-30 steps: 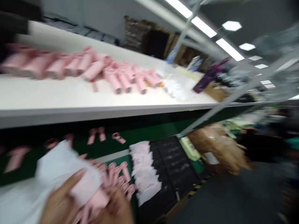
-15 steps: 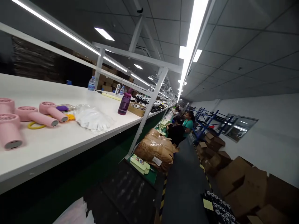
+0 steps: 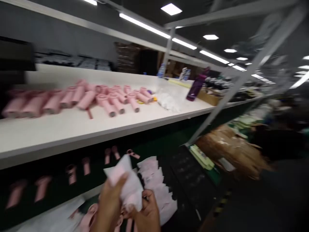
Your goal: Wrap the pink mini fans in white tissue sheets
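My left hand [image 3: 112, 193] is bare, and so is my right hand [image 3: 148, 212]. Of my left arm I can see the wrist and part of the forearm [image 3: 102, 220], uncovered as far as the bottom edge of the view. My left thumb [image 3: 122, 181] looks long and slim with a rounded tip. My right fingers [image 3: 151, 197] look slender too. My nails are too blurred to make out.

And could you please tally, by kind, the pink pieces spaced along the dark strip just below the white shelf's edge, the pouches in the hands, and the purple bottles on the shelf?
Pink pieces: 7
White pouch: 1
Purple bottle: 1
Total: 9
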Demonstrator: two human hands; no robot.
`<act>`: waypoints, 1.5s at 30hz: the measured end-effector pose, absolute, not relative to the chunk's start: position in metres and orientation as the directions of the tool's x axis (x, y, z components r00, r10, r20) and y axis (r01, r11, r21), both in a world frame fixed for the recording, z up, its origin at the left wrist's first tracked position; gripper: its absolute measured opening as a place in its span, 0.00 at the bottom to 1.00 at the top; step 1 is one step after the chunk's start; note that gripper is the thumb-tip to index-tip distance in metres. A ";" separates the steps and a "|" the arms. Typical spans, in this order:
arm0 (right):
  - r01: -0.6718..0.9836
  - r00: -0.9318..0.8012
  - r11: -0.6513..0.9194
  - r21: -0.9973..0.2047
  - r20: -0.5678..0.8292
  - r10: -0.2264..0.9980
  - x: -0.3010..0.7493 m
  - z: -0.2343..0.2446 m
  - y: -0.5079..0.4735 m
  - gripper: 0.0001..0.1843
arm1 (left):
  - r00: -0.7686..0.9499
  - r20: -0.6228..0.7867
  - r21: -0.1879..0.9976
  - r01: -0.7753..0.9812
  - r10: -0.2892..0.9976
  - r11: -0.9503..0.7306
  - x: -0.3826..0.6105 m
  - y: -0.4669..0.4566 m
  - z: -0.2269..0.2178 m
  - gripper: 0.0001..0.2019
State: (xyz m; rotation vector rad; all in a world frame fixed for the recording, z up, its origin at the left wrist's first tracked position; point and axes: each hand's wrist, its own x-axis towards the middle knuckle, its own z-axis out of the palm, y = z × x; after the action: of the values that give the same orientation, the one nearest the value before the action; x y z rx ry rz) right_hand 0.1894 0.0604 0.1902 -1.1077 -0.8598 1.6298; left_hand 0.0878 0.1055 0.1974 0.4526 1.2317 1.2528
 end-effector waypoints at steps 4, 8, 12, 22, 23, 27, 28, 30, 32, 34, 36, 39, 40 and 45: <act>-0.419 -0.056 -0.349 -0.838 -0.359 0.932 0.173 0.174 0.055 0.25 | -0.269 -0.504 0.815 -0.463 0.821 0.348 0.092 0.087 0.205 0.25; -0.260 -0.120 -0.371 -0.892 -0.351 0.929 0.198 0.177 0.049 0.22 | -0.183 -0.518 0.808 -0.425 0.836 0.408 0.093 0.079 0.199 0.23; -0.193 -0.114 -0.375 -0.907 -0.359 0.926 0.245 0.159 0.043 0.27 | -0.073 -0.591 0.803 -0.145 0.803 0.578 0.076 0.052 0.172 0.23; -0.247 -0.213 -0.475 -0.844 -0.431 0.877 0.281 0.123 0.016 0.22 | 0.273 -0.799 0.484 -0.238 0.536 0.842 0.075 0.015 0.134 0.30; -0.254 -0.169 -0.446 -0.858 -0.415 0.894 0.286 0.126 0.012 0.23 | 0.217 -0.835 0.425 -0.327 0.505 0.844 0.073 0.015 0.133 0.30; 0.057 -0.188 -0.326 -0.944 -0.331 0.925 0.305 0.142 -0.001 0.30 | 0.343 -0.834 0.211 -0.525 0.432 0.825 0.069 0.009 0.131 0.26; 0.176 -0.234 -0.273 -0.946 -0.309 0.922 0.308 0.147 -0.003 0.33 | 0.365 -0.813 0.208 -0.546 0.454 0.812 0.069 0.007 0.131 0.23; 0.357 -0.306 -0.136 -0.924 -0.253 0.918 0.311 0.154 -0.004 0.35 | 0.369 -0.773 0.263 -0.554 0.516 0.790 0.068 0.004 0.132 0.18; 0.450 -0.347 -0.023 -0.893 -0.198 0.917 0.313 0.160 -0.004 0.30 | 0.380 -0.743 0.346 -0.486 0.551 0.803 0.067 0.004 0.135 0.17; 0.491 -0.380 0.044 -0.870 -0.168 0.910 0.314 0.165 -0.003 0.26 | 0.416 -0.725 0.421 -0.364 0.549 0.831 0.065 0.005 0.139 0.19; 0.517 -0.410 0.079 -0.852 -0.165 0.897 0.315 0.169 0.000 0.24 | 0.377 -0.746 0.496 -0.237 0.549 0.836 0.062 0.007 0.145 0.18; 0.543 -0.409 0.079 -0.836 -0.181 0.894 0.316 0.175 0.004 0.22 | 0.187 -0.745 0.613 -0.187 0.641 0.767 0.056 0.009 0.151 0.16; 0.547 -0.409 0.070 -0.835 -0.194 0.892 0.316 0.177 0.005 0.21 | 0.129 -0.711 0.653 -0.244 0.691 0.717 0.054 0.009 0.152 0.14; 0.548 -0.439 0.055 -0.835 -0.231 0.868 0.311 0.185 0.009 0.19 | 0.183 -0.587 0.546 -0.630 0.788 0.553 0.038 0.008 0.158 0.11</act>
State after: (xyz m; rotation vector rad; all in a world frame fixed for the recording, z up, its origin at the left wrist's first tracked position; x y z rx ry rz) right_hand 0.3113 0.0090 0.1845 -1.4244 -2.0055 1.3354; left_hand 0.0381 0.0084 0.1578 0.1960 0.9549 1.0092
